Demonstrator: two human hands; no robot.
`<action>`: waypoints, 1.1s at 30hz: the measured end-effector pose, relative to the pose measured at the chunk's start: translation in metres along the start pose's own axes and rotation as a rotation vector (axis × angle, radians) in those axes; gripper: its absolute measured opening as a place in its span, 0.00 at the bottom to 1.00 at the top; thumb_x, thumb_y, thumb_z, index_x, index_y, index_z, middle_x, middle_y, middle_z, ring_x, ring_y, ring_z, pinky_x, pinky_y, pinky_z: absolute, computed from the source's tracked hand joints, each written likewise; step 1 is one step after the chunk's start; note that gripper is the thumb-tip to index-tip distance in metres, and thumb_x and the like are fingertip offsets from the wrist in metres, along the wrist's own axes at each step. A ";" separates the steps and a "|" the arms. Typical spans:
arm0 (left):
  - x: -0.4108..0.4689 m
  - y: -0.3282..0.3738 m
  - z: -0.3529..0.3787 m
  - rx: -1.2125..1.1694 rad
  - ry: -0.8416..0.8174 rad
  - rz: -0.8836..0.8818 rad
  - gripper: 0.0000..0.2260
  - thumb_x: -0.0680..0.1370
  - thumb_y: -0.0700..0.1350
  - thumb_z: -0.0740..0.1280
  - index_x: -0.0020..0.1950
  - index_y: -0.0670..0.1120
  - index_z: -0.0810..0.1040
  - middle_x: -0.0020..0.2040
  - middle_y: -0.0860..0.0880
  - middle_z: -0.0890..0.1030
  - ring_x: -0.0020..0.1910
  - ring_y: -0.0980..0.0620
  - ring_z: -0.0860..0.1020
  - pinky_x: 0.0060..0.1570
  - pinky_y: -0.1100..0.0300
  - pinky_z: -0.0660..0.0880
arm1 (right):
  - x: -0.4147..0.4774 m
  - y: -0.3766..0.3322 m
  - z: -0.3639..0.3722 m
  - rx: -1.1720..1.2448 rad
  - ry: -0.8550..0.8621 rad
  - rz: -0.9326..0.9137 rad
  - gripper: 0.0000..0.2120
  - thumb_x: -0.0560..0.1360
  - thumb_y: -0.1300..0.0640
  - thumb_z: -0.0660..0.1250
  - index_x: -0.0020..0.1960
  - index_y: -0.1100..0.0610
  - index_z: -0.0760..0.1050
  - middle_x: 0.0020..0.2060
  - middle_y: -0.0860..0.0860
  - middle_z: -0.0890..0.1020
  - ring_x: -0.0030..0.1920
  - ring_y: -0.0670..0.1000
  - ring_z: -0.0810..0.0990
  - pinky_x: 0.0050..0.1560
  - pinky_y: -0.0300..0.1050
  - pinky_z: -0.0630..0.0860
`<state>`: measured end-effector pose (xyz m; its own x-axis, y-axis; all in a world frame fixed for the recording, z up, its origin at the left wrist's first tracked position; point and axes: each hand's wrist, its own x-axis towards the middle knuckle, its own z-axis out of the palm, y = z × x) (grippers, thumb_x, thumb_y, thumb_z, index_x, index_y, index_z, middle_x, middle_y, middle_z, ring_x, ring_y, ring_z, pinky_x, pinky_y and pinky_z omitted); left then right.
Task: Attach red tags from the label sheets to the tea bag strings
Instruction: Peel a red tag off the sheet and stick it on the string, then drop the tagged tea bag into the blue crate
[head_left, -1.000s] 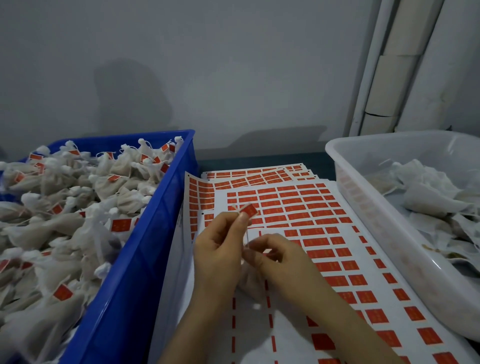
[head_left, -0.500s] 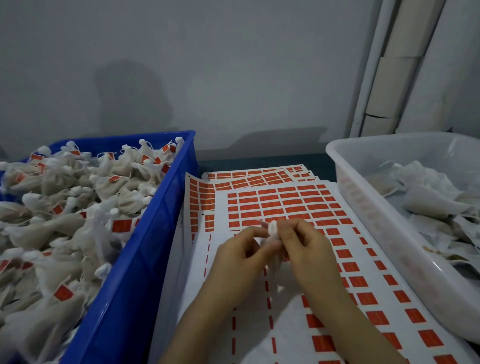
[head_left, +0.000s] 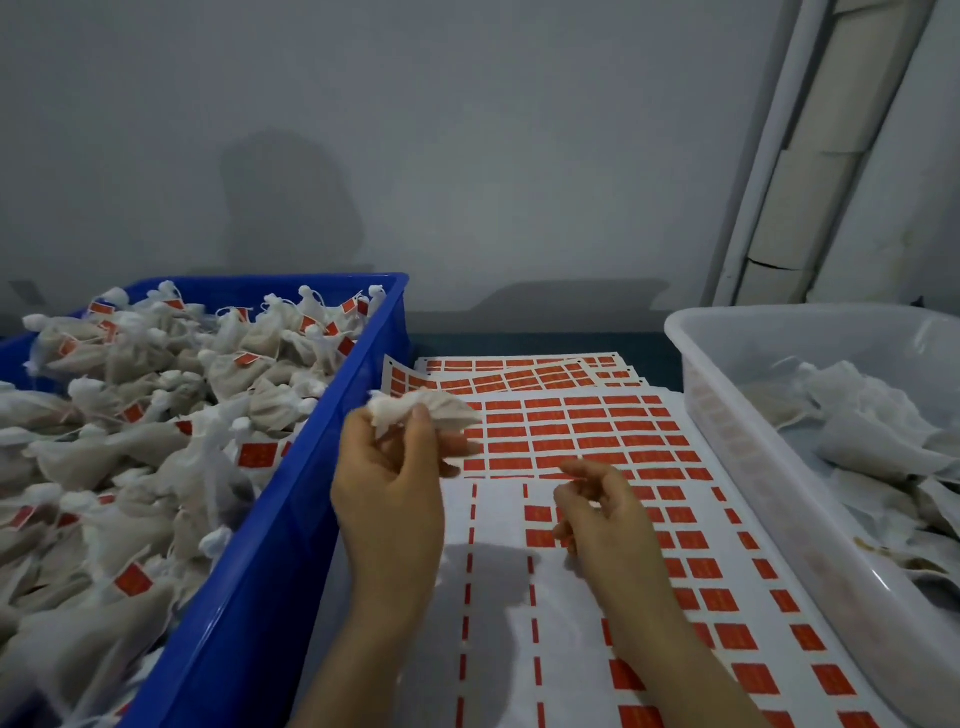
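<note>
My left hand (head_left: 387, 486) grips a white tea bag (head_left: 426, 408), lifted beside the right wall of the blue crate (head_left: 291, 519). The bag's tag is hidden from view. My right hand (head_left: 597, 512) hovers over the label sheets (head_left: 571, 431) with fingers loosely curled and holds nothing. The top sheet carries rows of red tags; its near left part is bare white backing with only thin red strips.
The blue crate on the left is heaped with tagged tea bags (head_left: 130, 441). A white plastic bin (head_left: 727, 467) on the right holds untagged bags (head_left: 862, 447). More label sheets (head_left: 519, 371) lie fanned out behind. A grey wall and pale pipes (head_left: 810, 156) stand beyond.
Both hands were together on the tag and string over the sheets. Now my left hand has carried the tea bag up and left towards the blue crate, and my right hand has let go.
</note>
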<state>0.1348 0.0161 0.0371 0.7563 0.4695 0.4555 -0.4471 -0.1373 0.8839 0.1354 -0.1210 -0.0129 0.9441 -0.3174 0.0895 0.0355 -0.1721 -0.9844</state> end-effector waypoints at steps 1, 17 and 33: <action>0.005 0.006 0.000 -0.009 0.040 0.013 0.05 0.77 0.51 0.62 0.50 0.52 0.73 0.40 0.60 0.82 0.38 0.60 0.82 0.33 0.71 0.76 | 0.001 0.001 0.002 -0.010 -0.012 0.002 0.07 0.76 0.54 0.63 0.48 0.42 0.70 0.48 0.46 0.79 0.46 0.48 0.79 0.34 0.32 0.76; 0.098 0.019 -0.007 0.000 0.323 -0.587 0.15 0.79 0.37 0.60 0.66 0.36 0.67 0.58 0.38 0.74 0.57 0.43 0.74 0.48 0.61 0.75 | -0.005 -0.008 0.004 -0.032 -0.119 0.030 0.08 0.76 0.54 0.63 0.45 0.40 0.68 0.42 0.33 0.73 0.40 0.43 0.77 0.28 0.24 0.69; -0.039 -0.047 0.038 0.662 -0.671 -0.053 0.10 0.80 0.44 0.61 0.58 0.52 0.78 0.57 0.56 0.79 0.49 0.61 0.75 0.55 0.71 0.68 | 0.000 -0.010 -0.019 -0.343 0.022 -0.158 0.06 0.77 0.47 0.58 0.46 0.45 0.72 0.43 0.40 0.80 0.40 0.40 0.79 0.43 0.27 0.75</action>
<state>0.1444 -0.0288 -0.0179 0.9769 -0.0822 0.1972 -0.1980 -0.6945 0.6917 0.1293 -0.1370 0.0000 0.9283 -0.2811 0.2435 0.0651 -0.5217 -0.8506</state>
